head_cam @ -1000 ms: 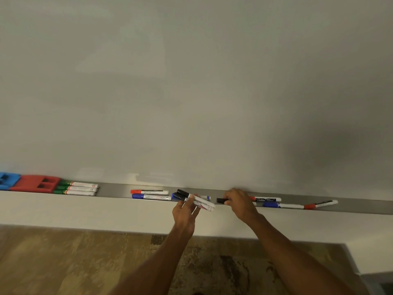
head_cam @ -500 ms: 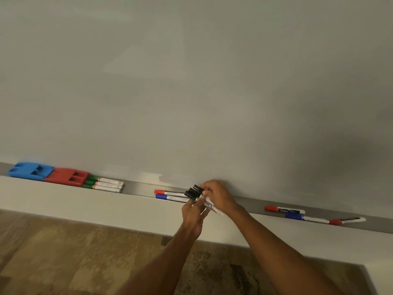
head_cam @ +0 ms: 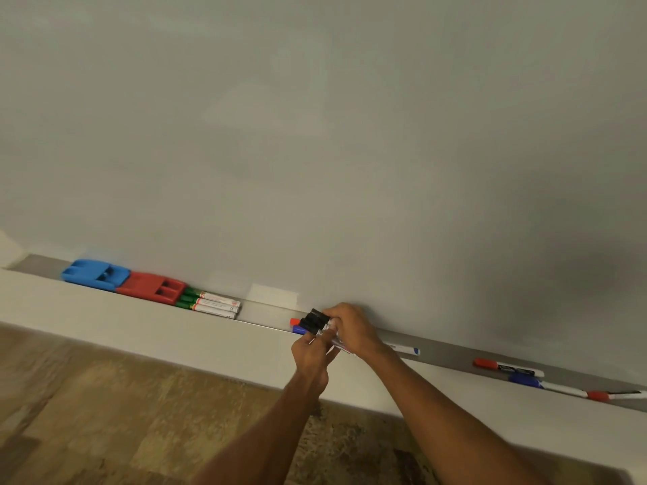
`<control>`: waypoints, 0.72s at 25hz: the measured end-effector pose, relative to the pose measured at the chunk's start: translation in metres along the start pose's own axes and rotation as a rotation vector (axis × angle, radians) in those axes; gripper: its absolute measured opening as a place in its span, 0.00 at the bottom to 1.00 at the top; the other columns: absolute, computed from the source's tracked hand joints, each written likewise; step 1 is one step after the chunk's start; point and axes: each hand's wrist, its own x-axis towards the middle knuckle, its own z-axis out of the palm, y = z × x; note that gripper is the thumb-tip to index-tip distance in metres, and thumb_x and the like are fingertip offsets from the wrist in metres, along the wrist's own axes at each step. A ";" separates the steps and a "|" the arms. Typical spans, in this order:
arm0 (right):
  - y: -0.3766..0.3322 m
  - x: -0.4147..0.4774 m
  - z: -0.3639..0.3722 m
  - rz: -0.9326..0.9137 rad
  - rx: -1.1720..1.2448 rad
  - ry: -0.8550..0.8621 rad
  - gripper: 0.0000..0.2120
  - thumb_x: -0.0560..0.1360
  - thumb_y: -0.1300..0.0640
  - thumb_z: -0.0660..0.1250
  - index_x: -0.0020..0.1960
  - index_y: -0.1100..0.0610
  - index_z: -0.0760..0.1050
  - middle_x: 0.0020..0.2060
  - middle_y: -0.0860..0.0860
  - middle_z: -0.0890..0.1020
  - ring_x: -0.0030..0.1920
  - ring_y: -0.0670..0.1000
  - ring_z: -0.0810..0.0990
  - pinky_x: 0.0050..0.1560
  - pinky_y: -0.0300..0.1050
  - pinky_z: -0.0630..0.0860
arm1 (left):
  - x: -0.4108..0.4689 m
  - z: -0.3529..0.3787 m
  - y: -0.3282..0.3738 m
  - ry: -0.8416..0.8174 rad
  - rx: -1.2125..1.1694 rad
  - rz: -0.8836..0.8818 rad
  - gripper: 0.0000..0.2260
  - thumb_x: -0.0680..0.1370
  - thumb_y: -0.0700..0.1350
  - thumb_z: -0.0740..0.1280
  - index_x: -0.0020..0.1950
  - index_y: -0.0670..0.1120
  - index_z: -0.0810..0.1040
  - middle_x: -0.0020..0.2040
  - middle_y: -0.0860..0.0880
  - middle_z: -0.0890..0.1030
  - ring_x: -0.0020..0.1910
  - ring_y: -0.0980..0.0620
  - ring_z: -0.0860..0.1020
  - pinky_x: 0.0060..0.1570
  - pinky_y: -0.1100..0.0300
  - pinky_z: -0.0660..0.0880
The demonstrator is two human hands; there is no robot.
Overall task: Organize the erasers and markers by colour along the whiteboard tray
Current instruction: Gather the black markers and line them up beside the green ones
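1. Head view: a bundle of black markers [head_cam: 315,322] is held just above the tray [head_cam: 266,315], clasped by both the left hand [head_cam: 310,355] and right hand [head_cam: 353,330].
2. Caps should be kept aligned and the bundle laid down together, just beside the green markers [head_cam: 210,304].

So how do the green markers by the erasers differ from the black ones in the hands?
The green markers lie flat on the tray, touching the red eraser; the black markers are bunched above it, gripped by the left hand and right hand. Green caps against black caps. The green ones show full length; the black ones are half hidden. Both groups have white barrels.
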 end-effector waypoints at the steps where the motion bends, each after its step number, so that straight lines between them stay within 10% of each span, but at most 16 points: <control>1: -0.004 0.002 0.008 0.003 -0.018 -0.002 0.13 0.79 0.55 0.62 0.51 0.65 0.79 0.47 0.59 0.81 0.47 0.56 0.80 0.57 0.51 0.76 | 0.002 -0.006 0.005 0.010 -0.014 -0.001 0.12 0.75 0.38 0.71 0.57 0.37 0.79 0.49 0.40 0.84 0.47 0.41 0.83 0.39 0.56 0.81; 11: -0.047 0.007 0.075 -0.031 0.040 -0.089 0.12 0.79 0.56 0.62 0.56 0.61 0.80 0.46 0.55 0.81 0.45 0.52 0.81 0.44 0.36 0.78 | 0.017 -0.065 0.047 0.065 -0.128 0.023 0.10 0.76 0.37 0.69 0.57 0.39 0.79 0.50 0.39 0.83 0.48 0.42 0.82 0.38 0.55 0.79; 18: -0.059 0.013 0.105 -0.056 -0.010 -0.095 0.14 0.80 0.55 0.61 0.59 0.60 0.78 0.55 0.59 0.82 0.56 0.57 0.81 0.62 0.50 0.77 | 0.031 -0.087 0.063 0.103 -0.109 0.043 0.11 0.76 0.38 0.70 0.57 0.40 0.79 0.46 0.44 0.84 0.45 0.46 0.83 0.34 0.59 0.79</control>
